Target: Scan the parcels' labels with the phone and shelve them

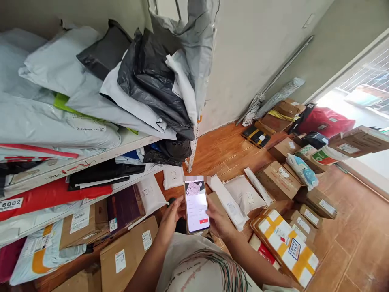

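A smartphone (197,209) with a lit screen is held upright in front of my body. Its screen shows a small picture at the top, lines of text and a red button near the bottom. My left hand (172,215) grips the phone's left edge, its fingers partly hidden behind it. On the other side, my right hand (218,219) closes on the right edge, with the thumb at the screen's border. Just beyond the phone lie a long white package (230,201) and a pale pouch parcel (244,192) on the floor.
To the left, a white shelf rack (82,161) holds piled plastic mailing bags (152,77). Cardboard boxes (129,251) stand below it. On the right, a yellow-taped white parcel (285,243) and several boxes (281,178) cover the wooden floor (217,148). Poles (281,73) lean in the corner.
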Available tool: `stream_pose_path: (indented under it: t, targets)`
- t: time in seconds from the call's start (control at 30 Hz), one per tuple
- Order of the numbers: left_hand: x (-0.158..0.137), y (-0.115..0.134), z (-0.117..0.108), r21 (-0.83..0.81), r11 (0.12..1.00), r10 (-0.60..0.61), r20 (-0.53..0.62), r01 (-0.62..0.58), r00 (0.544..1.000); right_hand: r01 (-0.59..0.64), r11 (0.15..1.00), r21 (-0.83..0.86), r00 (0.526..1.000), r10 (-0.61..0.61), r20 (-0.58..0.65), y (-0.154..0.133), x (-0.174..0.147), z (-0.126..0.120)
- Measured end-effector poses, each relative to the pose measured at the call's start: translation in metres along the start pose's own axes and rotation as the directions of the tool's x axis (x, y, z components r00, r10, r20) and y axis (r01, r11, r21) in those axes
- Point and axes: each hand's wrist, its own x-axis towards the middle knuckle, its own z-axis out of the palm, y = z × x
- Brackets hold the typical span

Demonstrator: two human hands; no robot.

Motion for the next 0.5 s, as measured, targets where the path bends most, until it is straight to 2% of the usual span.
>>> stream_pose_path:
  t: [0.1,0.17,0.23,0.37,0.43,0.5]
  targets:
    - [-0.011,0.006,0.024,0.199,0.979,0.045,0.019,-0.048,0.999,-0.058,0.994,0.090,0.998,0.061,-0.032,-0.002,-0.007,0.000]
    - [-0.021,0.010,0.043,0.326,0.934,0.115,0.109,-0.145,0.987,-0.081,0.992,0.095,0.995,0.085,-0.045,-0.005,-0.010,-0.003]
    - [-0.030,0.015,0.064,0.412,0.868,0.205,0.210,-0.277,0.956,-0.071,0.995,0.077,0.995,0.076,-0.068,-0.011,-0.013,-0.007]
    - [-0.042,0.027,0.100,0.537,0.688,0.365,0.326,-0.488,0.872,-0.025,0.998,0.050,0.988,0.032,-0.149,-0.030,-0.019,-0.014]
    - [-0.044,0.033,0.109,0.558,0.624,0.408,0.365,-0.547,0.837,0.009,0.999,0.032,0.982,-0.003,-0.188,-0.040,-0.020,-0.015]
    - [-0.043,0.037,0.111,0.552,0.596,0.436,0.388,-0.583,0.812,0.036,0.999,0.006,0.977,-0.034,-0.210,-0.049,-0.021,-0.015]
